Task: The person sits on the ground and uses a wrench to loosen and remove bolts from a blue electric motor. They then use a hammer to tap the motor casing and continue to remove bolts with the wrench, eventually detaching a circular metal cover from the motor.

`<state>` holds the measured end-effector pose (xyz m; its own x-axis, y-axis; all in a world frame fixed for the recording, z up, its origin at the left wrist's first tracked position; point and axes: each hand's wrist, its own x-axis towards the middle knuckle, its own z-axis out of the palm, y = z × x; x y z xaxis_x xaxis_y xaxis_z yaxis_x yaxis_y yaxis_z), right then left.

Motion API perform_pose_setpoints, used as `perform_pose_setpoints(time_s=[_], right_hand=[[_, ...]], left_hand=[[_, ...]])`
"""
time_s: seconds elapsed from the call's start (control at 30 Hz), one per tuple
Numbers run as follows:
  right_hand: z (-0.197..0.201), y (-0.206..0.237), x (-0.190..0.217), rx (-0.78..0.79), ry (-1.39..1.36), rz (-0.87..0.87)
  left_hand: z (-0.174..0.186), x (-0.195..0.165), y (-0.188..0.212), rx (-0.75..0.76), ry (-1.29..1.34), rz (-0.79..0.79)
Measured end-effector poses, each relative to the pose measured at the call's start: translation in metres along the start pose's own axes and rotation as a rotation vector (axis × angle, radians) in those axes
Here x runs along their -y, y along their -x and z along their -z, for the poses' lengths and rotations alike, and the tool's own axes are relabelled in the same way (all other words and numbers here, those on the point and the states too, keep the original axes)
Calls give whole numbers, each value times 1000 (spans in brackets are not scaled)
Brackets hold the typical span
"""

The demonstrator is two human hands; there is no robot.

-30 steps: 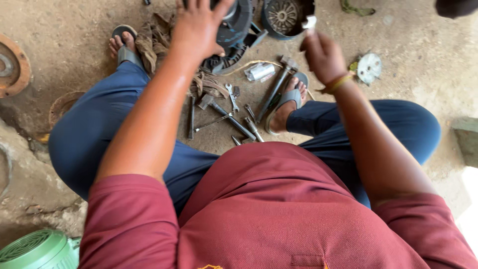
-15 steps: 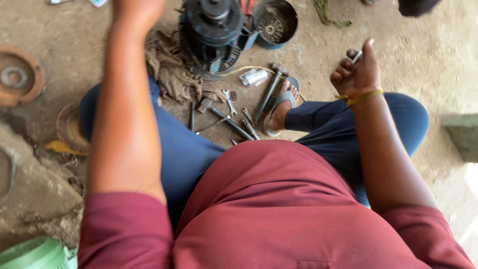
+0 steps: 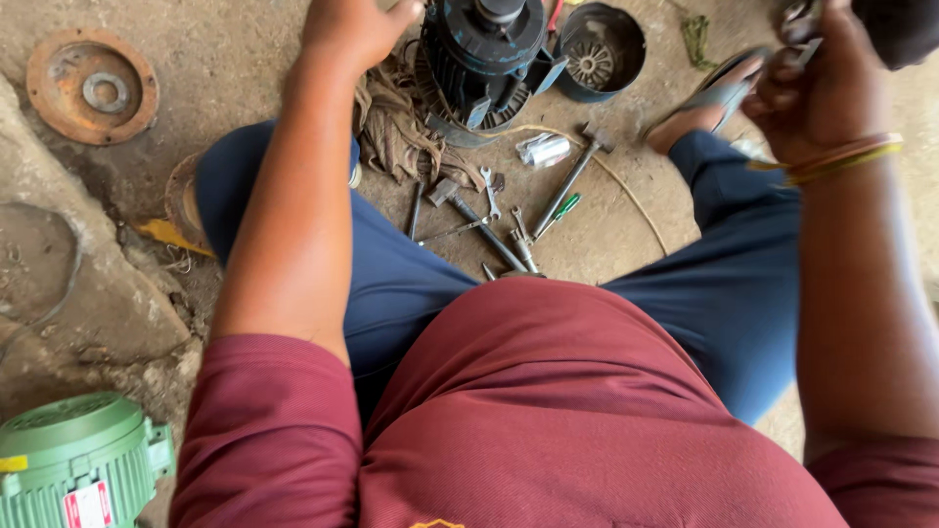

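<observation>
I sit on the ground with my legs spread, and a dark electric motor (image 3: 484, 54) stands upright between my feet. My left hand (image 3: 354, 27) reaches out beside the motor's left side, above a brown rag (image 3: 401, 137). Its fingers are cut off by the top edge, so I cannot see whether it holds anything. My right hand (image 3: 817, 93), with bangles at the wrist, is raised at the upper right. It is closed around a small metal tool (image 3: 797, 34), only partly visible.
A dark fan cover (image 3: 599, 49) lies right of the motor. Two hammers (image 3: 577, 171), a spanner (image 3: 492, 191), a green-handled screwdriver (image 3: 562, 210) and a small white wrapped piece (image 3: 543, 149) lie between my legs. Rusty disc (image 3: 93, 88) far left; green motor (image 3: 73, 469) bottom left.
My right hand has risen and swung out to the upper right with the small tool. The view has tilted, so the motor and left hand sit nearer the top edge.
</observation>
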<state>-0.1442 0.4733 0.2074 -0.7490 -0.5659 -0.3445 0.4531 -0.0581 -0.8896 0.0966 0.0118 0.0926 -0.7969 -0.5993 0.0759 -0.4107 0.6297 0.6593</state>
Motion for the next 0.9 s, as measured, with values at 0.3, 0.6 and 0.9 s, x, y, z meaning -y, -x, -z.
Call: perform_pose_setpoints(time_s=[0.3, 0.6, 0.9], right_hand=[[-6, -69, -123, -200, -1, -412], [-33, -70, -114, 59, 238, -165], [-38, -83, -103, -41, 318, -321]], left_hand=[[-26, 56, 36, 334, -483, 72], [-151, 106, 40, 738, -626, 499], [-227, 170, 4, 781, -908, 262]])
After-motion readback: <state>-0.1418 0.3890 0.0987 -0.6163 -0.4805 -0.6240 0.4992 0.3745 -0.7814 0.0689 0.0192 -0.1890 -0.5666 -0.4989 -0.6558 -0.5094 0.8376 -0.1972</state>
